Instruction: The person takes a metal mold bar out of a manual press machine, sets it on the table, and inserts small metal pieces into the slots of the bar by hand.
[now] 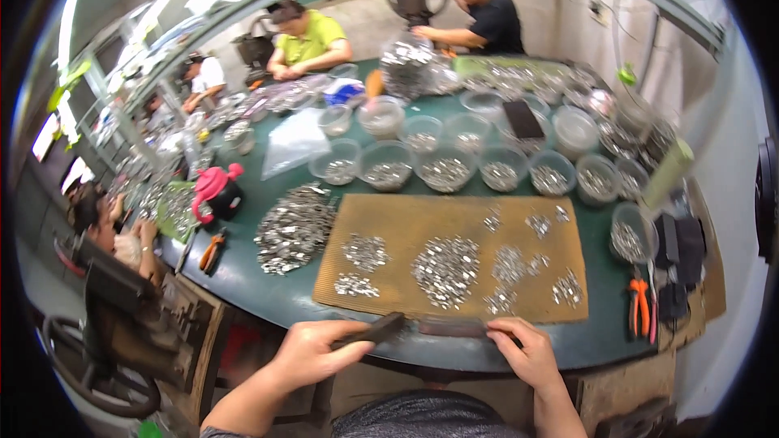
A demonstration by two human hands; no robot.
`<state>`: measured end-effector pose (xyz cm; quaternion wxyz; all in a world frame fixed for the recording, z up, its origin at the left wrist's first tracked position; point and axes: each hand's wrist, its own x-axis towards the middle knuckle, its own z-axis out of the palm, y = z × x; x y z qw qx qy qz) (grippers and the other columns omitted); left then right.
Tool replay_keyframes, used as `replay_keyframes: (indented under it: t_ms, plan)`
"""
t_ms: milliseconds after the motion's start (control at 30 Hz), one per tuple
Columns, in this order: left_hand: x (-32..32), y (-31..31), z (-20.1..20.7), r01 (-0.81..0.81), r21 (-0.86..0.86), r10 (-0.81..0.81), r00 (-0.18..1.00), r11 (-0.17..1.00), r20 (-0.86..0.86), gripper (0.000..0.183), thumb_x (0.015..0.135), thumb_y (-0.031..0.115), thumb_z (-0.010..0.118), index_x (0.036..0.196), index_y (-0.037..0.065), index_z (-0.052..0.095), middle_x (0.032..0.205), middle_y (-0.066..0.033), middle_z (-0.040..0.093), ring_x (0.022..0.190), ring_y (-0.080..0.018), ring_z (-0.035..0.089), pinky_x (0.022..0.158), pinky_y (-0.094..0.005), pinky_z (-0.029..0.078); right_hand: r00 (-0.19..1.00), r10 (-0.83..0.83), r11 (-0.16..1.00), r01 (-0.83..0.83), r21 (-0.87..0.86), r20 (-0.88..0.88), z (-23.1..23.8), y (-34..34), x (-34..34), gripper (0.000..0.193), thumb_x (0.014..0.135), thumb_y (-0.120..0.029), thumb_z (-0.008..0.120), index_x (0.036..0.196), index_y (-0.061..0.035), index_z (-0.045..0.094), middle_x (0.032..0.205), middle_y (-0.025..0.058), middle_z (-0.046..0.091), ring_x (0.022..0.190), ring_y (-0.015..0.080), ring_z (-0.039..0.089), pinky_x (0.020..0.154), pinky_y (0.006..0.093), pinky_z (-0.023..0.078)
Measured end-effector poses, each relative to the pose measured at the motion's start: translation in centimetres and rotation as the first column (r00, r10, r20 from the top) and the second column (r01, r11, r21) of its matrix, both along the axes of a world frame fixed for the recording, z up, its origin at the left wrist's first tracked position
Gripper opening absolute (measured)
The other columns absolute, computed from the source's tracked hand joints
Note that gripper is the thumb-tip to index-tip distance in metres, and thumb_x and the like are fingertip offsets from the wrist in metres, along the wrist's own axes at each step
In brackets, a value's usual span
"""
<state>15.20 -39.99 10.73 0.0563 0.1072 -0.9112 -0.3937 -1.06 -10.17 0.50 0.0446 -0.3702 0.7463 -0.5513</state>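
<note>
My left hand [312,350] is closed around a dark, flat bar [385,329], which points up and right over the table's front edge. At the right end of a dark, narrow strip [451,329], my right hand [526,352] has its thumb and fingers pinched. The strip lies along the near edge of a brown ribbed mat [398,215]; its exact kind is unclear. Small shiny metal pieces lie on the mat in separate heaps, the largest heap [445,272] in the middle. Smaller heaps, such as a left one [365,252] and a right one [567,288], surround it.
A big metal-piece pile [294,229] sits left of the mat. Clear tubs [445,169] of pieces line its far side. Orange-handled pliers [213,251] lie left, others [639,308] right. A pink-lidded black mug [221,194] stands left. Several people work around the tables.
</note>
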Motion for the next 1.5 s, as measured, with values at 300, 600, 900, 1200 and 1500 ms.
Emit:
replay_keyframes:
  t_ms: [300,600,900,1200,1500]
  plan:
    - [-10.5,9.7,-9.6,0.338,-0.46,-0.541,0.717,0.821,-0.438,0.026,0.087,0.029,0.08,0.082,0.009,0.065,0.083,-0.0071,0.059,0.082,-0.0254,0.061,0.072,-0.0391,0.05,0.891,-0.249,0.932,0.327,-0.156,0.381,-5.0,1.5,0.0,0.021,0.108,-0.003,0.049,0.117,0.0044,0.067,0.101,0.0126,0.074,0.09,0.0171,0.071,0.081,0.0309,0.058]
    - [-9.6,8.0,-13.2,0.331,-0.457,-0.515,0.774,0.825,-0.37,0.039,0.087,0.039,0.077,0.108,0.007,0.066,0.104,-0.0089,0.057,0.106,-0.0282,0.056,0.088,-0.0399,0.047,0.942,-0.261,0.953,0.286,0.102,-0.21,-4.1,1.3,0.8,0.026,0.091,-0.008,0.07,0.115,0.001,0.069,0.106,0.0159,0.073,0.098,0.0313,0.069,0.091,0.0426,0.053]
    - [-8.0,6.9,-13.7,0.334,-0.395,-0.5,0.731,0.856,-0.464,0.039,0.09,0.025,0.077,0.12,0.004,0.068,0.112,-0.0076,0.066,0.111,-0.0259,0.063,0.093,-0.0392,0.051,0.876,-0.335,0.917,0.388,0.094,-0.346,-3.9,0.9,1.5,0.027,0.08,0.011,0.06,0.101,-0.0013,0.072,0.099,0.0169,0.07,0.093,0.0373,0.066,0.082,0.0436,0.053]
    - [-5.2,3.6,-14.2,0.336,-0.145,-0.333,0.615,0.931,-0.715,0.034,0.101,0.031,0.067,0.119,0.003,0.066,0.117,-0.0172,0.07,0.11,-0.0366,0.068,0.099,-0.0513,0.054,0.903,-0.099,0.932,0.232,0.279,-0.417,-2.9,0.5,0.4,0.048,0.076,-0.027,0.087,0.118,-0.0086,0.072,0.114,0.009,0.071,0.106,0.034,0.065,0.093,0.0455,0.05]
    - [0.6,-1.9,-17.2,-0.33,0.388,0.509,0.584,0.861,-0.633,0.032,0.102,0.014,0.055,0.131,-0.002,0.054,0.135,-0.0219,0.055,0.132,-0.0356,0.054,0.11,-0.0498,0.044,0.85,-0.03,0.891,0.261,0.372,-0.525,-3.5,0.6,0.7,0.05,0.076,-0.029,0.087,0.119,-0.0099,0.073,0.115,0.004,0.067,0.107,0.0286,0.061,0.093,0.0424,0.048]
